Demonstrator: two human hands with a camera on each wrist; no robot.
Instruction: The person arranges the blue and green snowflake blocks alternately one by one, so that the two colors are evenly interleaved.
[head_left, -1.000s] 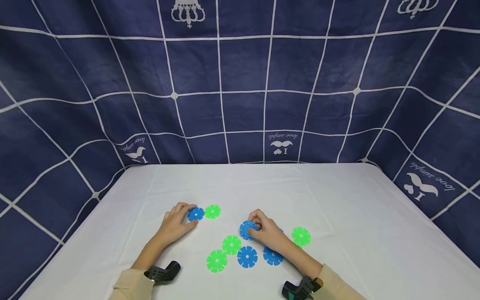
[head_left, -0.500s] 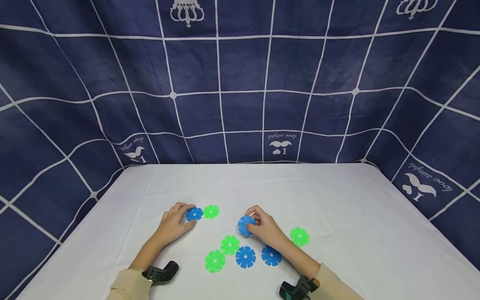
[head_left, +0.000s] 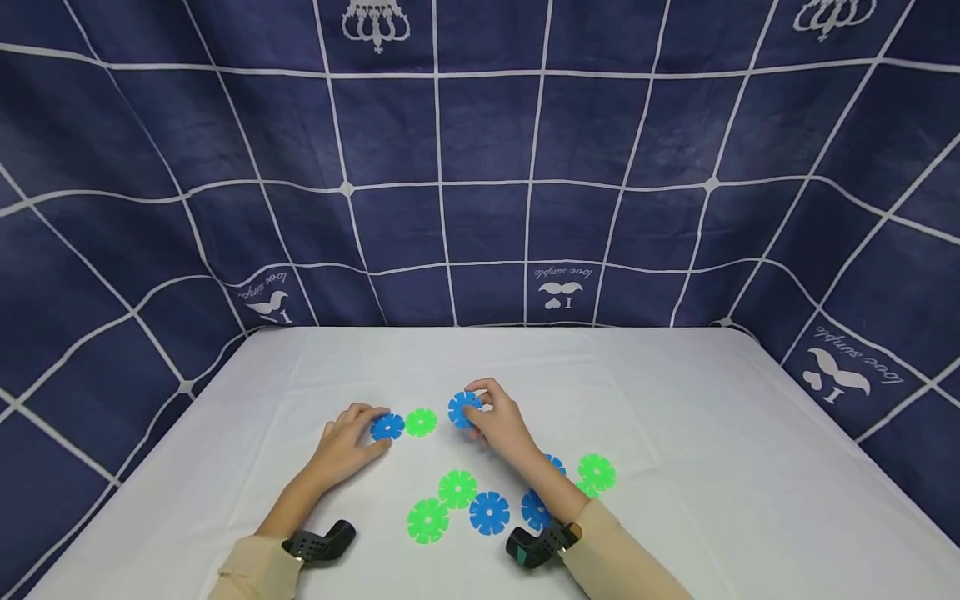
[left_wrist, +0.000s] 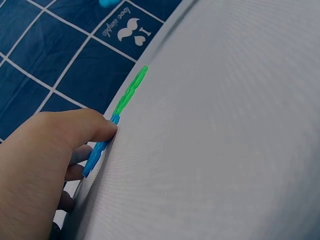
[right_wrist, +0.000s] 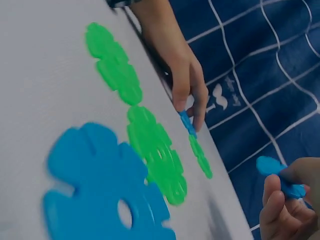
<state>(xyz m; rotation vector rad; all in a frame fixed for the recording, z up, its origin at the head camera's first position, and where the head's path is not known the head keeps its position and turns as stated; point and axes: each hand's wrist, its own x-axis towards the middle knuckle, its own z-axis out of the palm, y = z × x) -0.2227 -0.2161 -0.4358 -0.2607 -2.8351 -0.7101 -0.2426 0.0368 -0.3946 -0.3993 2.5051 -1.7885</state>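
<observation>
One navy gridded curtain point(head_left: 480, 133) is hung behind one table point(head_left: 690, 400) covered in white; two beige-sleeved forearms point(head_left: 296, 504) are reached forward and inward; by the left hand point(head_left: 348, 442), rested low, a flat blue disc point(head_left: 383, 427) is gripped between thumb and index finger; by the right hand point(head_left: 504, 423) a raised blue disc point(head_left: 457, 408) is pinched above the table, just right of a green disc point(head_left: 421, 414); in all, five blue discs point(head_left: 490, 525) and five green discs point(head_left: 428, 533) are counted, though some are partly covered by the right forearm point(head_left: 553, 487), so the tally is only probable; no long axis is offered by their round outline; the raised blue disc is tilted, its face turned towards the person; the flat blue disc is met rim to rim by the green disc, in a line running left to right.
</observation>
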